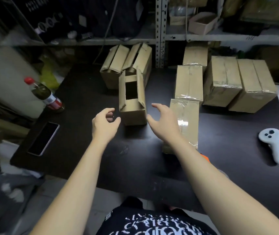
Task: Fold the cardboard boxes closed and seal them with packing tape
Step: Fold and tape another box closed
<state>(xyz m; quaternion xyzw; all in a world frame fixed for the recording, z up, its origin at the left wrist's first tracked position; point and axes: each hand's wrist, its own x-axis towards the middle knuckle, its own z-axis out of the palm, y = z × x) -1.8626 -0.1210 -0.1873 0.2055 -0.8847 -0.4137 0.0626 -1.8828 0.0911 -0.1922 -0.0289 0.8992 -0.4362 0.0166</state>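
Note:
An open cardboard box [132, 112] stands on the dark table [135, 158], its top flaps up and a dark hole showing inside. My left hand [104, 123] hovers just left of its near corner, fingers loosely curled, holding nothing. My right hand [163, 118] hovers just right of the box with fingers spread, empty. Two unsealed boxes [127, 63] lie behind it. Several taped boxes [223, 82] stand at the right; another taped box [185, 119] lies under my right forearm. An orange object [204, 156] peeks out beside my right arm; I cannot tell what it is.
A bottle with a red cap [45, 94] and a phone [44, 138] sit on the left of the table. A white controller [273, 145] lies at the right. Metal shelves [160, 31] with more boxes stand behind the table.

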